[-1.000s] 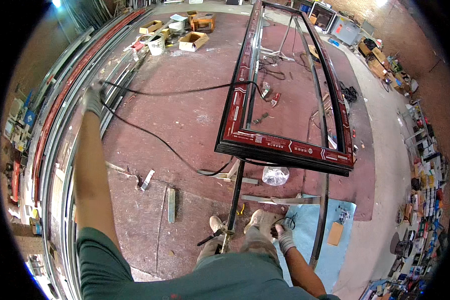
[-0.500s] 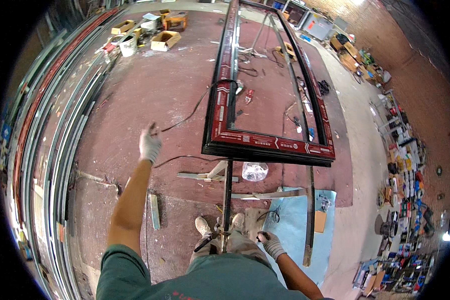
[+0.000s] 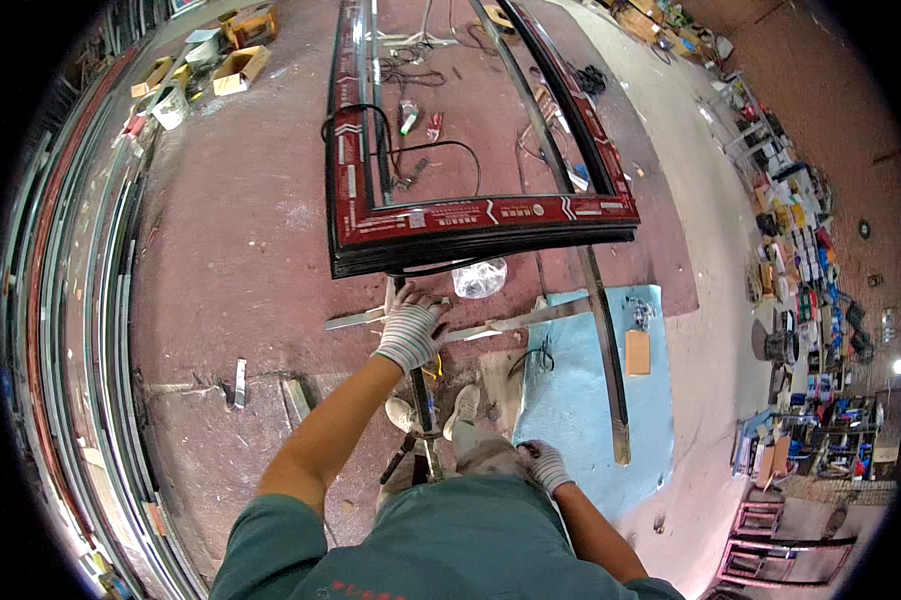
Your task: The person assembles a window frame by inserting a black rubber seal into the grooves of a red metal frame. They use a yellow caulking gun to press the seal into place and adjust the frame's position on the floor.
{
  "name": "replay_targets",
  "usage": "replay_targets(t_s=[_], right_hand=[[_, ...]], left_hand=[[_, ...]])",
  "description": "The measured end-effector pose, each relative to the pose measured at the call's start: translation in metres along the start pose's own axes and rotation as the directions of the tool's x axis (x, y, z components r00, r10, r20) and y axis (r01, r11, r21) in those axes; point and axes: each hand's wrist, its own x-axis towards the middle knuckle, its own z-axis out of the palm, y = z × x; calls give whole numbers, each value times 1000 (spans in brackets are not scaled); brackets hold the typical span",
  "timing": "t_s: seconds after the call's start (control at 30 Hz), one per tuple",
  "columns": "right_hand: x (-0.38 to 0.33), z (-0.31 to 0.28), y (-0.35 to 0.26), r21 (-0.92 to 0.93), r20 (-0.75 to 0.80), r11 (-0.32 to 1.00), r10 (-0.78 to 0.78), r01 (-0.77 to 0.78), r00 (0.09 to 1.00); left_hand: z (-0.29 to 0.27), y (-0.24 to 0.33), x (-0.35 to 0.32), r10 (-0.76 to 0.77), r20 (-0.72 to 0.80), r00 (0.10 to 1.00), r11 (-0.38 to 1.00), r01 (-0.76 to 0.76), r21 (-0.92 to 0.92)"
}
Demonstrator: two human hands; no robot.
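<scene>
My left hand [image 3: 411, 328], in a striped white glove, is over the dark support bar [image 3: 419, 390] just below the near edge of a large red-and-black window frame [image 3: 481, 213]. Its fingers are stretched and apart, and I see nothing held in them. A black cable [image 3: 461, 147] loops over the frame's left side, and part of it runs under the near edge. Down beside my right thigh is my right hand [image 3: 546, 466], also gloved. Its fingers are curled in and look dark; what they hold, if anything, is hidden.
A second support bar [image 3: 604, 350] runs toward me over a blue sheet [image 3: 556, 400] with a small cardboard box [image 3: 638, 352]. A clear plastic bag [image 3: 480, 278] lies under the frame. Long metal profiles [image 3: 86, 330] line the left; crowded shelves [image 3: 801, 270] stand right.
My left hand has swung right from beside the frame to the support bar under its near edge. The cable has shifted, with a loop now inside the frame opening. My view has turned.
</scene>
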Motion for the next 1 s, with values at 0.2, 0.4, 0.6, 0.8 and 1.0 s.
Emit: replay_targets(t_s=[0.2, 0.4, 0.6, 0.8, 1.0], right_hand=[[34, 16, 70, -169, 104, 984, 70, -51, 992], [144, 49, 120, -253, 427, 960, -3, 123, 904], [287, 108, 174, -428, 288, 893, -11, 139, 957], [407, 154, 202, -467, 236, 873, -29, 140, 971], [474, 246, 227, -507, 352, 832, -41, 228, 935]], left_hand=[[7, 11, 12, 37, 43, 998, 999, -37, -1], [15, 10, 5, -27, 16, 999, 1000, 27, -10], [30, 11, 14, 51, -54, 997, 994, -56, -93], [40, 8, 24, 118, 118, 986, 993, -115, -34], [34, -6, 18, 226, 414, 882, 960, -273, 56]])
